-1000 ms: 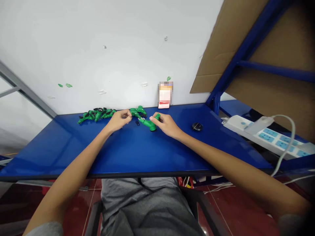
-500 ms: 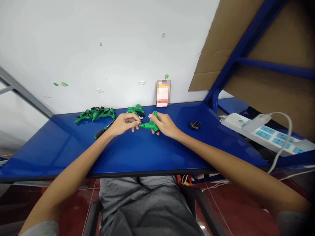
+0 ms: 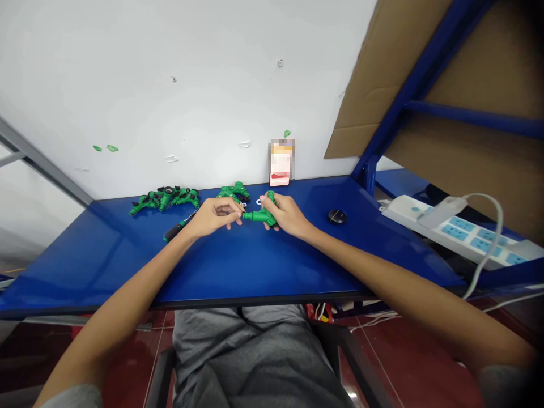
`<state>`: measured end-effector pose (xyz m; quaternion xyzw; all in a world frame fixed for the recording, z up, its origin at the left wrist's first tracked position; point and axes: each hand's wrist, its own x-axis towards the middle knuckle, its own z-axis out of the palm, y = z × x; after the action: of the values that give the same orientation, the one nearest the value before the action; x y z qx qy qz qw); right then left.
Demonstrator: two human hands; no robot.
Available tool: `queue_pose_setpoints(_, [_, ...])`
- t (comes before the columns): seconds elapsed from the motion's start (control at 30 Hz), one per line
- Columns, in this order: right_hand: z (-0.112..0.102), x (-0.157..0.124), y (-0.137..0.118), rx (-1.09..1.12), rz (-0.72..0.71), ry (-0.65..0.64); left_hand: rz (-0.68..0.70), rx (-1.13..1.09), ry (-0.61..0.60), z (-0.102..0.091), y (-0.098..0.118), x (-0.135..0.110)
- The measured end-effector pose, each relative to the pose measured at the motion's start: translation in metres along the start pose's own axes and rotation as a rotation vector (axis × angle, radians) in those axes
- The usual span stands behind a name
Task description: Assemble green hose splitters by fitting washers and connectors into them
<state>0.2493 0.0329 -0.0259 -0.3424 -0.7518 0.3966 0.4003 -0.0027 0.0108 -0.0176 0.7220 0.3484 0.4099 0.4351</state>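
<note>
My right hand [image 3: 285,213] is closed round a green plastic fitting [image 3: 259,215], held just above the blue table [image 3: 238,260]. My left hand [image 3: 212,215] is pinched at the fitting's left end; what sits between its fingertips is too small to name. A dark-handled screwdriver [image 3: 177,226] lies on the table just left of my left hand. More green fittings [image 3: 234,192] lie right behind my hands, with small washers beside them.
A pile of green and black fittings [image 3: 164,198] lies at the back left. A black round cap [image 3: 337,215] sits to the right. A small box [image 3: 281,163] leans on the white wall. A white power strip [image 3: 459,232] and blue shelf frame [image 3: 399,102] stand right.
My right hand lifted the green fitting off the table and both hands came together at its left end. The screwdriver became visible left of my left hand.
</note>
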Motion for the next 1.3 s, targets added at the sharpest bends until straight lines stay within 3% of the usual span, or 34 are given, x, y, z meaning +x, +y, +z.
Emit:
queue_pose_setpoints(0.8, [-0.004, -0.002, -0.001, -0.345, -0.088, 0.073, 0.019, 0.038, 0.048, 0.005, 0.004, -0.001])
queue_pose_setpoints(1.3, [-0.003, -0.004, -0.001, -0.338, -0.11, 0.15, -0.01, 0.021, 0.09, 0.012, 0.001, 0.004])
